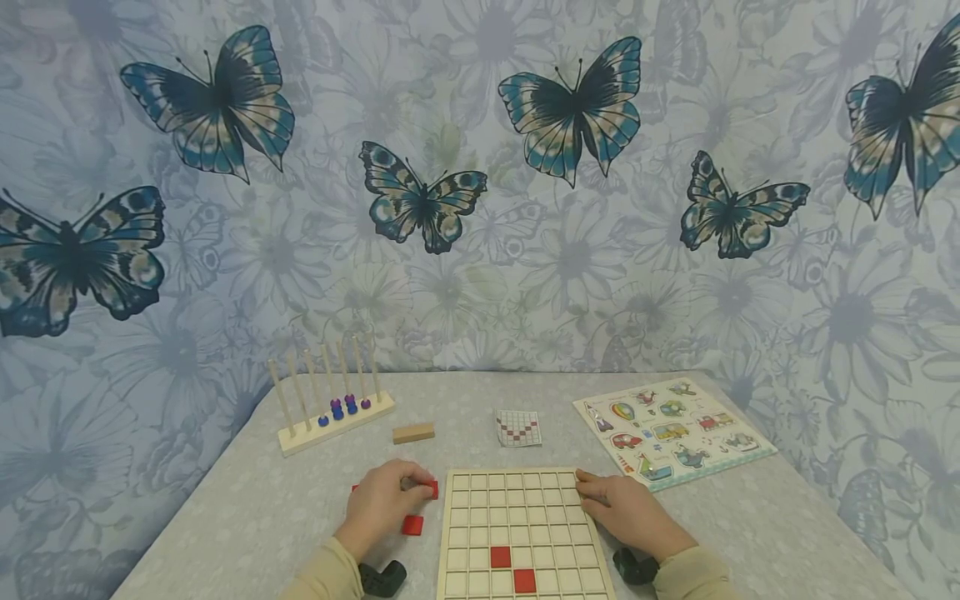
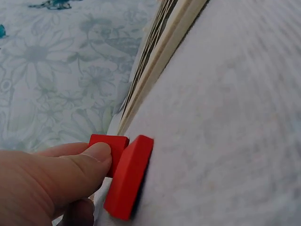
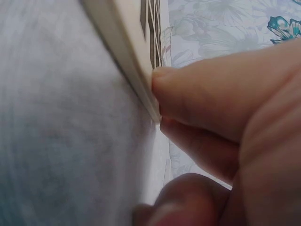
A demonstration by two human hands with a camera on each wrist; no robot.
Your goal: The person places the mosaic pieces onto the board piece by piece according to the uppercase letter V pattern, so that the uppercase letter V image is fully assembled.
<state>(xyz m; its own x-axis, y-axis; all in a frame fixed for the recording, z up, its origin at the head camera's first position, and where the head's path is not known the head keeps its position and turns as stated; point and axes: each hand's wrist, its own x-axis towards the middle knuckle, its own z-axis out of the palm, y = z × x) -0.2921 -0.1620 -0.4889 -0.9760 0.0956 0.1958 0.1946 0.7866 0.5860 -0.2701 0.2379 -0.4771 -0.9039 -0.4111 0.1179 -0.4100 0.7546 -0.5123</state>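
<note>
My left hand [image 1: 381,507] pinches a red square tile [image 2: 118,142] between thumb and fingers, just left of the wooden grid board [image 1: 497,500]. Another red tile [image 1: 412,525] lies on the table close by, near the held one in the left wrist view. A sliver of red shows behind the hand's far side. Two red tiles, one here [image 1: 500,557] and one diagonally nearer [image 1: 524,581], sit in the board's cells. At the board's far right corner my right hand [image 1: 630,512] grips the edge, the thumb [image 3: 171,92] against its side.
Behind the board lies a small pattern card [image 1: 518,428] with a printed grid. A wooden block [image 1: 413,432] and a peg stand [image 1: 300,438] with purple and blue beads are at the back left. A picture puzzle board [image 1: 675,454] lies at the right.
</note>
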